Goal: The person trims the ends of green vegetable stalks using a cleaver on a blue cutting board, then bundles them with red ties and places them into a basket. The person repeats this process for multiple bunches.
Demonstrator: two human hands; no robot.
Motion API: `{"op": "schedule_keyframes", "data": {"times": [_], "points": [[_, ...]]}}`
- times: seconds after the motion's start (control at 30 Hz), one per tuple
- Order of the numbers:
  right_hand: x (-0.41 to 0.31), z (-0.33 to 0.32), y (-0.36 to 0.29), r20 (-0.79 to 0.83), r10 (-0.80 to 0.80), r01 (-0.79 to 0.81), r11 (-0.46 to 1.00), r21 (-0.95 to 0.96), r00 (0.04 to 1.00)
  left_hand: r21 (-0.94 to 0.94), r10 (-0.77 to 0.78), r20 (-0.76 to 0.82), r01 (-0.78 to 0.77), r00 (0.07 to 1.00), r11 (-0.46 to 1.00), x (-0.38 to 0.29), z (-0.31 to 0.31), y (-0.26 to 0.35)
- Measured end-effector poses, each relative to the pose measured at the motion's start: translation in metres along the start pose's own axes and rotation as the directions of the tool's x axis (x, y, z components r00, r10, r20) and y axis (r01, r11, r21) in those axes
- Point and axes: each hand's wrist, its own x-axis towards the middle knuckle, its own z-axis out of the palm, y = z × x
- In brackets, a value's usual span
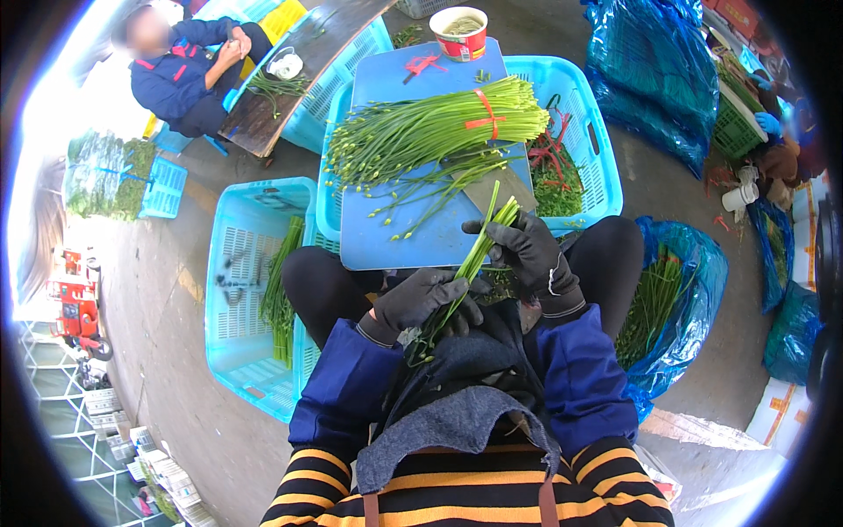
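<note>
Both my hands wear dark gloves. A small bunch of flowering garlic chive stems [469,267] slants over my lap, cut ends up and buds toward my apron. My left hand [425,300] grips it around the middle and lower part. Near the cut ends, my right hand [530,253] pinches stems between thumb and fingers. Beyond my hands is a blue board [395,247] laid over a light-blue crate. On it lies a large chive bundle [428,132] bound with an orange-red tie [486,122]. Loose stems [431,201] lie beside that bundle, partly over a flat grey piece [498,191].
A red paper tub [459,49] and red ties [423,64] sit at the board's far end. At left, a light-blue crate [227,336] holds chives [283,296]. Blue plastic [708,277] wraps more chives at right. A person [178,79] sits by a wooden plank [290,105].
</note>
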Motion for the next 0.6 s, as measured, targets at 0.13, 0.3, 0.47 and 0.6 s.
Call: {"op": "schedule_keyframes", "data": {"times": [0.13, 0.3, 0.47, 0.6], "points": [[0.001, -0.006, 0.002, 0.021, -0.007, 0.007, 1.000, -0.009, 1.000, -0.041, -0.010, 0.081, 0.013, 0.997, 0.999, 0.000, -0.005, -0.007], [0.000, -0.004, -0.002, -0.019, 0.001, -0.002, 0.998, -0.062, 1.000, -0.051, 0.004, 0.109, 0.001, 0.994, 0.999, -0.003, -0.005, -0.012], [-0.003, 0.002, -0.009, 0.039, -0.016, 0.017, 0.999, -0.034, 0.999, -0.088, 0.006, 0.194, 0.011, 0.981, 0.996, -0.002, -0.012, -0.020], [-0.004, 0.002, -0.006, 0.095, -0.014, 0.007, 0.997, 0.072, 0.995, -0.129, 0.003, 0.224, 0.027, 0.975, 0.991, -0.004, -0.009, -0.017]]}}
